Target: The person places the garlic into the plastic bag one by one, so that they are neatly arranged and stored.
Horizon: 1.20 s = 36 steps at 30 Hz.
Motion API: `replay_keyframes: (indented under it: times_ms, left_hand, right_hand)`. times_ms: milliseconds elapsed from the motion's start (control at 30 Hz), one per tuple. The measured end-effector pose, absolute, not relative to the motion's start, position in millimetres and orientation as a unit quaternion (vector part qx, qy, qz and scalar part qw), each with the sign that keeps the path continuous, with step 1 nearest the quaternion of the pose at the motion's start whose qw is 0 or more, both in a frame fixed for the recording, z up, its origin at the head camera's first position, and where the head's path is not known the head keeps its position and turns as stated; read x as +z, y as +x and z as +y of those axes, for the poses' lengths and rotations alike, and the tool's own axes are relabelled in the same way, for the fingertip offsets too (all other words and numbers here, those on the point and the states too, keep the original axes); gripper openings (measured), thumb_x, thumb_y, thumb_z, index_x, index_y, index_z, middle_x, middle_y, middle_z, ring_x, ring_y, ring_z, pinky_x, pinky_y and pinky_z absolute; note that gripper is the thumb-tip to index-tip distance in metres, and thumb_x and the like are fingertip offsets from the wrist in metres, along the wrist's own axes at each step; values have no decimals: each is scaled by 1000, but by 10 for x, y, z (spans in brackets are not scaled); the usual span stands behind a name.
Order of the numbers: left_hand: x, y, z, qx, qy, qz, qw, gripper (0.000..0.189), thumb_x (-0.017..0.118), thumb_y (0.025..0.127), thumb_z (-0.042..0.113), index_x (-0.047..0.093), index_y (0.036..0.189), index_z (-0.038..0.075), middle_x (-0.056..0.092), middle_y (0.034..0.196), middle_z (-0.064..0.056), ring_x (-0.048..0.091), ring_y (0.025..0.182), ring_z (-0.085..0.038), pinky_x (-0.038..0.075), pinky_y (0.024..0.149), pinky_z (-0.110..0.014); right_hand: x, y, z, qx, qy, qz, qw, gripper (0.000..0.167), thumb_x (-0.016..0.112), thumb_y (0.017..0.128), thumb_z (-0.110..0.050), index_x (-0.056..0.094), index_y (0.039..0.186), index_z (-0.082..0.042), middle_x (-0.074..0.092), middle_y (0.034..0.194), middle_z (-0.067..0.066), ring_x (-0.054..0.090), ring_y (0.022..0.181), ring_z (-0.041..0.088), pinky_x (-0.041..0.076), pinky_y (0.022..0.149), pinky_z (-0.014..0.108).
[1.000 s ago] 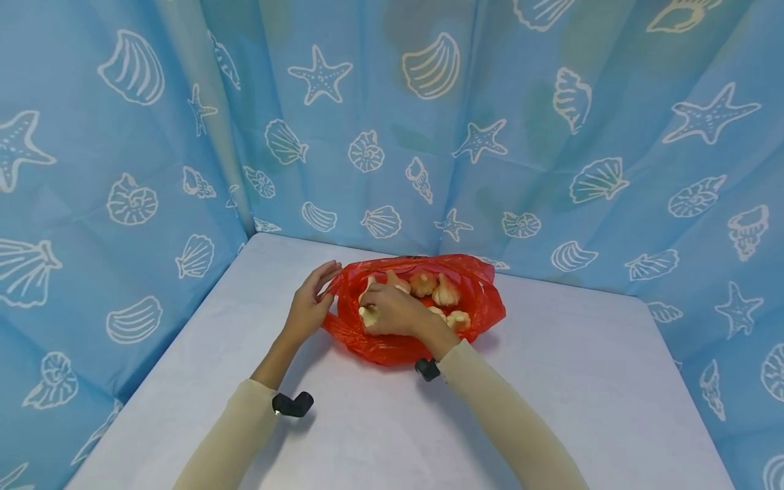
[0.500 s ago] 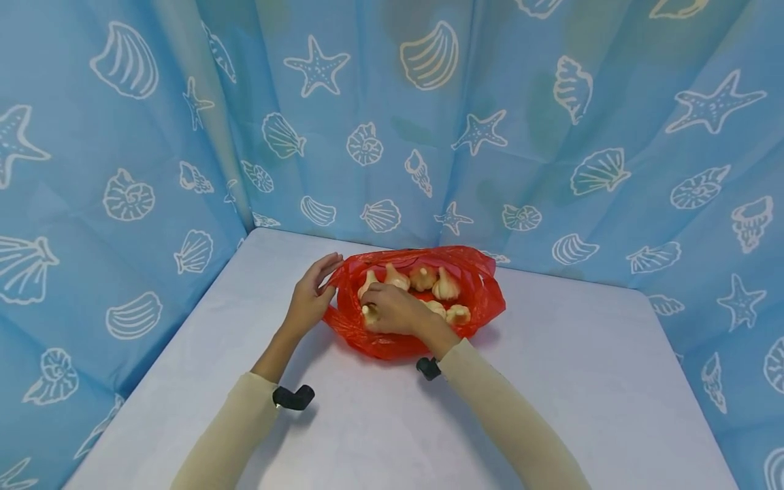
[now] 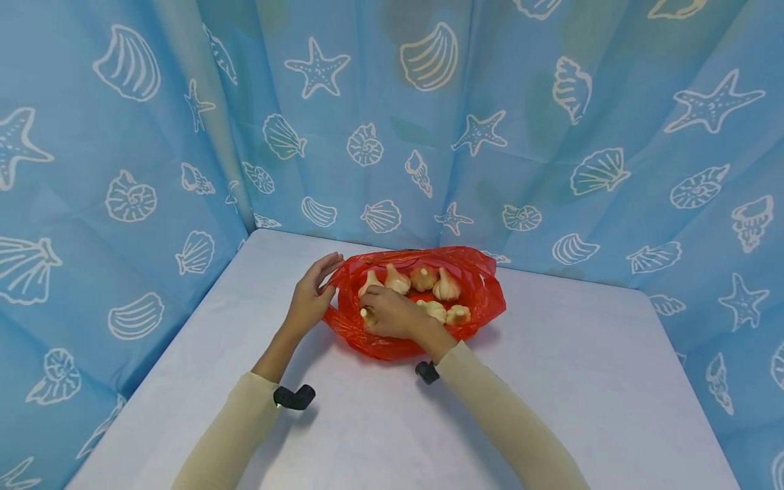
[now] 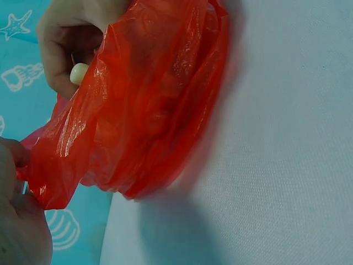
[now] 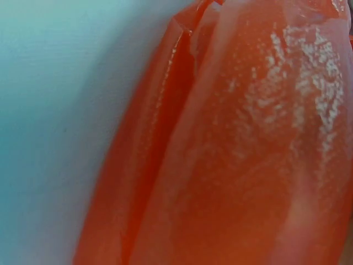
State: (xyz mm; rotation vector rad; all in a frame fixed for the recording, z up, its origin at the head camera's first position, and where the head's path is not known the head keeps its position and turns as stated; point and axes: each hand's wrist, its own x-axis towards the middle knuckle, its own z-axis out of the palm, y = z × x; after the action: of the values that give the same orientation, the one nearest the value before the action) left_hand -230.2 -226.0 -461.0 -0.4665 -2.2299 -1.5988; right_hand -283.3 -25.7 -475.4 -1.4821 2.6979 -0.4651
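Observation:
A red plastic bag lies on the table with its mouth spread wide, several garlic bulbs inside. At its left end my left hand pinches the bag's edge between thumb and fingers; the left wrist view shows the same grip on the red film. My right hand reaches into the mouth and holds a garlic bulb at the bag's left side. Only that bulb's pale stem shows in the left wrist view. Bag film fills most of the right wrist view, where the right fingers are hidden.
A white-covered table extends around the bag. Blue curtains with white shell and starfish drawings stand behind and to the left and right. A black wrist camera sits on the left sleeve.
The right hand has sunk slightly with its garlic bulb, uncovering more of the bulbs behind it. The left hand keeps its grip on the bag's edge. The head view has shifted a little.

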Motion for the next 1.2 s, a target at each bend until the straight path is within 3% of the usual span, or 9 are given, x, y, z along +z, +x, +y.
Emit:
replay_keyframes:
  times_ms: [433,867,1100,1200]
  left_hand:
    - [-4609,-2292,-2259,-567,-166,-789,169,58,53,88,-18,41,143,-3,48,142,-23,46,131,-36,44,98,-46]
    - [-4590,-2275,-2262,-580,-159,-786,144,63,61,85,-16,40,143,-2,46,143,-23,44,133,-38,42,99,-50]
    - [-4581,-2257,-2283,-574,-148,-795,130,66,66,85,-10,40,145,1,46,144,-20,43,134,-36,42,100,-52]
    - [-4610,-2273,-2308,-571,-145,-798,126,67,69,85,-6,39,145,1,45,145,-20,43,134,-35,42,100,-53]
  right_hand:
    - [-4755,-2782,-221,-152,-451,879,27,31,78,80,-20,68,109,-13,58,103,-3,55,92,11,51,87,23]
    - [-4738,-2763,-186,-159,-462,872,23,37,81,80,-26,69,111,-12,61,109,-1,56,100,14,49,93,26]
    - [-4681,-2758,-119,-207,-459,863,31,36,80,81,-30,70,110,-12,62,109,-3,55,103,11,51,88,23]
    - [-4624,-2769,-72,-238,-449,860,40,40,80,81,-34,70,111,-11,63,110,0,54,111,17,52,89,27]
